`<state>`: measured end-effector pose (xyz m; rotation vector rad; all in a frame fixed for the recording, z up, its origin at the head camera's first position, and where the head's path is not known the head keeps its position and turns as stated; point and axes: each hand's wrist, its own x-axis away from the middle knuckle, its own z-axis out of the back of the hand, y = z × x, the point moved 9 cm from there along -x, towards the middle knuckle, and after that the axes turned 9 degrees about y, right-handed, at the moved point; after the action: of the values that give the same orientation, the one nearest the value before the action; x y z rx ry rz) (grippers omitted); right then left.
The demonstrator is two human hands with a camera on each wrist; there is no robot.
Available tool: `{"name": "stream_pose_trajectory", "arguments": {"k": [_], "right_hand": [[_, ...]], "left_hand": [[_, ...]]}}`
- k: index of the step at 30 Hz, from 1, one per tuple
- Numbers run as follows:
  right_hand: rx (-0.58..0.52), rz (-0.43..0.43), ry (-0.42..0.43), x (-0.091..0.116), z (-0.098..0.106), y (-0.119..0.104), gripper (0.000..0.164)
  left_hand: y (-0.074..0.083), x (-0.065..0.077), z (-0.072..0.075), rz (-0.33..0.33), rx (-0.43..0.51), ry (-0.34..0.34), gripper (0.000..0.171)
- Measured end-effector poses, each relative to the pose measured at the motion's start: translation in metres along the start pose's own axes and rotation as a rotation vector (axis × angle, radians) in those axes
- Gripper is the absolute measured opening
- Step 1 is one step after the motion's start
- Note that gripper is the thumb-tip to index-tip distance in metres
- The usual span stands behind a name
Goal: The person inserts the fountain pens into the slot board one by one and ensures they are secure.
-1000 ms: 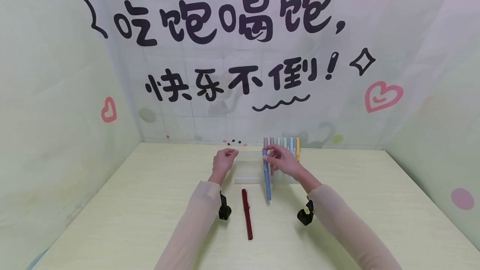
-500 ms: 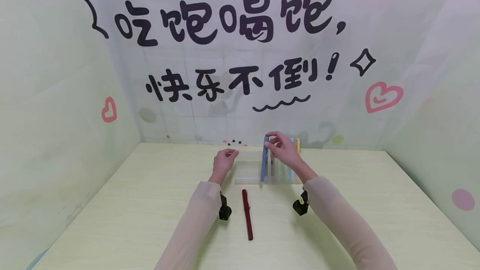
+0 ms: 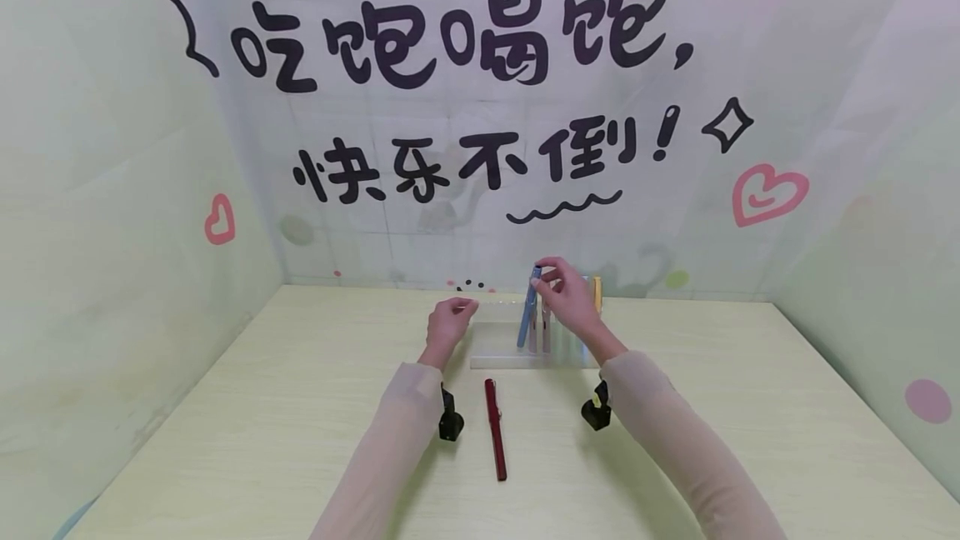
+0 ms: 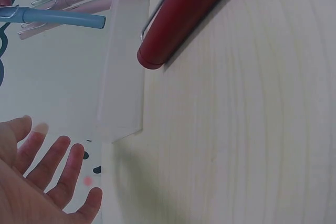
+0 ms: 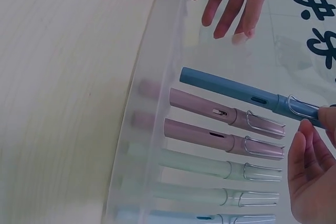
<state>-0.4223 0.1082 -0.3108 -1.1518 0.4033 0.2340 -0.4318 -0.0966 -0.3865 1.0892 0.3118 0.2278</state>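
My right hand (image 3: 572, 300) pinches a blue fountain pen (image 3: 528, 315) near its clip end. In the right wrist view, the pen's free end points at the frosted front trough (image 5: 152, 40) of a clear pen rack (image 3: 495, 362), just short of it. Two mauve pens (image 5: 202, 107) stand right beside it in the rack, followed by pale green ones (image 5: 194, 162) and a light blue one (image 5: 194, 216). My left hand (image 3: 448, 325) pinches the rack's upper left corner between thumb and index finger, its other fingers spread in the left wrist view (image 4: 52, 177).
A dark red pen (image 3: 495, 432) lies on the pale wooden table (image 3: 300, 440) in front of the rack. An orange-yellow pen (image 3: 597, 292) stands at the rack's right end. Behind rises a printed cloth backdrop (image 3: 360, 248).
My right hand has lifted the blue pen up and back, from hanging in front of the rack to over its trough. The pen now leans slightly. My left hand stays put.
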Motion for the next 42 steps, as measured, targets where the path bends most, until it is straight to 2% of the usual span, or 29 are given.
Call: {"name": "stream_pose_trajectory", "arguments": {"k": [11, 25, 38, 42], "right_hand": [[0.059, 0.039, 0.002, 0.002, -0.005, 0.007, 0.028], [0.109, 0.009, -0.038, 0.005, -0.011, 0.013, 0.030], [0.105, 0.064, -0.069, 0.006, -0.019, 0.011, 0.029], [0.108, 0.051, -0.068, 0.007, -0.020, 0.011, 0.030]], "left_hand": [[-0.001, 0.000, 0.000, 0.009, 0.006, -0.003, 0.033], [0.000, 0.001, 0.000, 0.001, 0.010, -0.011, 0.033], [-0.001, -0.001, -0.001, -0.006, 0.000, -0.008, 0.032], [-0.002, -0.001, -0.001, -0.009, 0.002, -0.008, 0.032]]}}
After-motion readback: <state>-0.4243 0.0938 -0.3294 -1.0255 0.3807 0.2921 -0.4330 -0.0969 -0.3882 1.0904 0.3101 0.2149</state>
